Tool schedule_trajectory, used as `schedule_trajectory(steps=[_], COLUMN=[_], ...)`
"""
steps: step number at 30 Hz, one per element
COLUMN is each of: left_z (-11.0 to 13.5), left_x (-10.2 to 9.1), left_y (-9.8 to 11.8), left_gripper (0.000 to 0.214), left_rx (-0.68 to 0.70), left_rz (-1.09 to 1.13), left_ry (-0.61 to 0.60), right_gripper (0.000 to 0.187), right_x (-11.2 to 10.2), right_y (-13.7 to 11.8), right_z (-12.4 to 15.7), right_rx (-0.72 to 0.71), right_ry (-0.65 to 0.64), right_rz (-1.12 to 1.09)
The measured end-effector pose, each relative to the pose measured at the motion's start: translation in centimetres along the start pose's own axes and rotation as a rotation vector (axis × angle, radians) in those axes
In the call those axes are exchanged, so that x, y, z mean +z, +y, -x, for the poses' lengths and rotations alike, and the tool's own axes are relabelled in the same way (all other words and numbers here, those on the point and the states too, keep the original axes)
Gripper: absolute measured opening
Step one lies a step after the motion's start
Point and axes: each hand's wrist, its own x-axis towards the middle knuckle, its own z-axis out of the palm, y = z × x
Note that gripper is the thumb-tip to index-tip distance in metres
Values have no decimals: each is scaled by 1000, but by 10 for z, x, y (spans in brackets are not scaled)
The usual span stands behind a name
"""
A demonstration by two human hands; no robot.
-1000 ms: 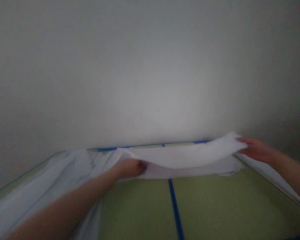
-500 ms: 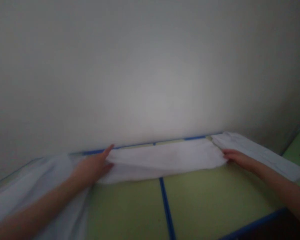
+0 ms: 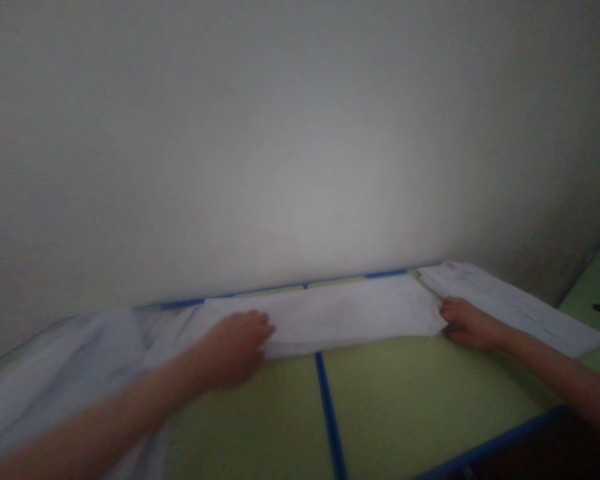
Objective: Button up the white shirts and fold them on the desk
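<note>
A white cloth [image 3: 345, 313] lies folded in a long strip on a green table [image 3: 410, 400], close to the wall. My left hand [image 3: 235, 347] rests on the strip's left end with its fingers curled down onto the fabric. My right hand [image 3: 467, 323] presses the strip's right front corner, fingers bent. The picture is blurred, so the grip of either hand is unclear.
More white cloth [image 3: 55, 387] is bunched at the left under my left arm. Another folded white piece [image 3: 510, 303] lies at the right by the wall. Blue tape lines [image 3: 327, 413] cross the table. A grey wall [image 3: 300, 147] rises just behind.
A second ago both hands held the cloth's edge lifted; it now lies flat. My left hand has slid right along the strip and my right hand has come down onto its corner.
</note>
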Motion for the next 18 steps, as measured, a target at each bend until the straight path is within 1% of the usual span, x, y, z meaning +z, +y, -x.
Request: schedule_trajectory(steps=[2,4,6,8,11,13,15,18], left_z=[-35,-73,-111,-147,-190,-211,-225,-241], left_x=[-5,1,15,29,45,50,52,52], left_y=[56,104,140,165,191,202,207,206], left_gripper=[34,40,41,35,27,26,26,25], left_rx=[208,321,367,406,421,423,439,441], left_rz=[77,117,112,102,116,138,151,166], left_ry=[23,86,133,166,205,188,133,69], right_gripper=[5,9,11,11,13,14,15,30], right_x=[1,4,7,10,13,15,19,26], right_y=[-2,-5,-9,-12,-15,-17,-18,-19], right_z=[-1,-3,-4,-5,-3,-1,1,1], right_rx=[-50,-82,-67,-21,92,206,332,546], right_ry=[-2,22,49,73,81,67,62,112], right_rz=[60,123,167,187,148,66,-17,-48])
